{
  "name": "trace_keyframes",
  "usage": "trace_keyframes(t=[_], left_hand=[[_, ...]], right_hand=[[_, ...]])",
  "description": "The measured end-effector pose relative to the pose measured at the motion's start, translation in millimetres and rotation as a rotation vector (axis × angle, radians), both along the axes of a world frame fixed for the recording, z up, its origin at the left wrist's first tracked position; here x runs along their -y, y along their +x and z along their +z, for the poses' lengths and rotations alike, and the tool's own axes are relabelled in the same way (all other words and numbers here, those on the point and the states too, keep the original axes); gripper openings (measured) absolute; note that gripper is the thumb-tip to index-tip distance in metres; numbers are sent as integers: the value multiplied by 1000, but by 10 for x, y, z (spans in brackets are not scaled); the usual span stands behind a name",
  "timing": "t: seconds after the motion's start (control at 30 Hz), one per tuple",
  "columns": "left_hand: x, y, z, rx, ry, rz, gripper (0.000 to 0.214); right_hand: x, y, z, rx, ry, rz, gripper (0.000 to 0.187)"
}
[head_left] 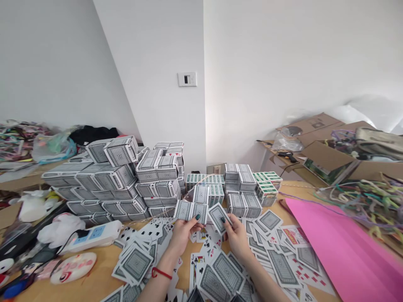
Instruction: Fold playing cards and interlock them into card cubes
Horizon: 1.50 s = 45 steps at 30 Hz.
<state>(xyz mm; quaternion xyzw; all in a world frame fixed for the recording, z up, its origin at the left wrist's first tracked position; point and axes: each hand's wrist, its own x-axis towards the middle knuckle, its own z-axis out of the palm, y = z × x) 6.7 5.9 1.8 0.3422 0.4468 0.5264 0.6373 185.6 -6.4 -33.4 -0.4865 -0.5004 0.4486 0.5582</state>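
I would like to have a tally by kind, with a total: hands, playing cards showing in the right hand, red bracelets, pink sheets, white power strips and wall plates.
Hands: 2 (left hand, right hand)
Playing card in the right hand: 1
Red bracelet: 1
Pink sheet: 1
White power strip: 1
Wall plate: 1
Total: 7
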Motion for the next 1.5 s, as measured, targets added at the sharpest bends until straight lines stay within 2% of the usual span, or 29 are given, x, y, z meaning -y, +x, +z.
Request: trace_keyframes(t=[0.17,0.37,0.57,0.73,1.13,1.4,1.5], left_hand=[[-10,4,-31,-56,9,-12,25],[-17,32,-48,-88,1,65,35],[9,-1,-22,-259,95,23,50],[19,-7,-15,-333,146,32,52],[16,45,-78,-334,136,20,52],[46,127,-128,-276,92,-7,51],[35,110,-133,-196,61,76,41]], right_hand=[[22,-13,55,61,-7,116,34],[2,-16,59,32,-10,132,31],[32,-40,75,-59,-185,294,35],[49,-41,146,-127,-209,367,36],[34,-59,175,-254,-192,385,33],[36,-71,183,-231,-165,365,36],[34,-54,196,-226,-150,364,31]])
